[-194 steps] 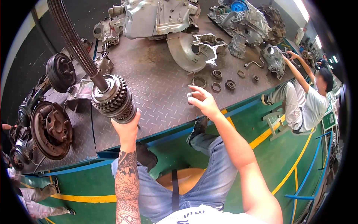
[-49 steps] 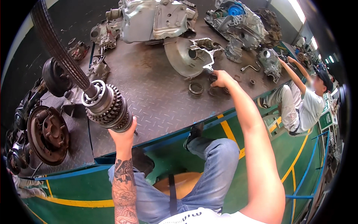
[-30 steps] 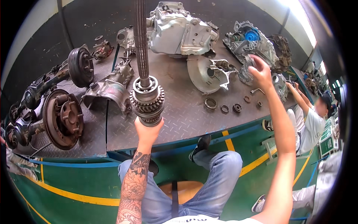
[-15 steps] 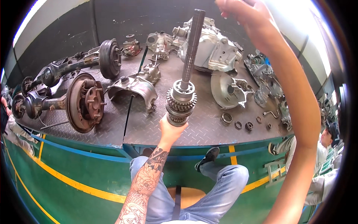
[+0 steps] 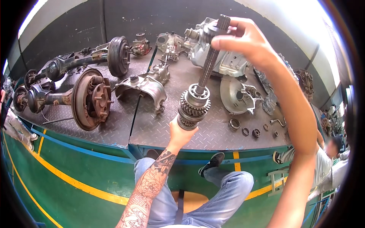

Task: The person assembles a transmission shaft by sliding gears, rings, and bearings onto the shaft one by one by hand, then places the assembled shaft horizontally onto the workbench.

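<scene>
The left hand (image 5: pixel 182 130) is closed around the bottom of the gears (image 5: pixel 194 106), apparently so that the shaft (image 5: pixel 209 70) rising from them is steadied from below and its far end stays free. The shaft leans slightly right, over the bench (image 5: pixel 156 129); whether the gears' underside touches the bench cannot be told. The right hand (image 5: pixel 249 43) grips a collar (image 5: pixel 213 33) between thumb and curled fingers, coming in from the side, probably to leave the shaft's tip uncovered. The collar appears to be around the shaft just below that tip, well apart from the gears. Five rings (image 5: pixel 256 133) lie in a loose group near the bench's front edge, seemingly set there to be within reach, with the housing (image 5: pixel 230 97) behind them and a bent wrench (image 5: pixel 278 121) to their right. Half a second ago the right hand was raised at the top of the view, clear of the shaft; now it has come to the shaft's upper end. Further back, six small parts lay in that group, against five now. The left hand's hold is unchanged.
</scene>
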Demonstrator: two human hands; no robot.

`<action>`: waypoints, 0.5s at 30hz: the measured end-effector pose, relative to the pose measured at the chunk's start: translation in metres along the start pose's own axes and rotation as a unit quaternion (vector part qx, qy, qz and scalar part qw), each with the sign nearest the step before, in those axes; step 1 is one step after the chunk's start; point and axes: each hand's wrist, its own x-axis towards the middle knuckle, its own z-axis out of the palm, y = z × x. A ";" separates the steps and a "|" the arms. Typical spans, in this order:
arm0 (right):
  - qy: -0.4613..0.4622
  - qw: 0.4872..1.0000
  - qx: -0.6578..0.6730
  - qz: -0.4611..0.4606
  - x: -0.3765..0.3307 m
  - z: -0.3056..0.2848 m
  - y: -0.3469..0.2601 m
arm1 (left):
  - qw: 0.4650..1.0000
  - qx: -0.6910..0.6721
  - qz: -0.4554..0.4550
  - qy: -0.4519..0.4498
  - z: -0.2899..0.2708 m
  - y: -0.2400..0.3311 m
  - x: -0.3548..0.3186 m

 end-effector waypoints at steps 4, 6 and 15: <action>-0.030 0.999 0.015 -0.008 -0.016 0.039 0.046 | 1.000 -0.009 -0.014 -0.006 0.001 -0.002 0.003; -0.038 0.999 -0.008 -0.031 -0.027 0.065 0.058 | 1.000 -0.008 -0.025 -0.002 -0.002 0.000 0.003; -0.070 0.953 0.288 0.059 -0.053 0.107 0.092 | 0.999 -0.040 -0.024 -0.010 -0.005 0.004 0.001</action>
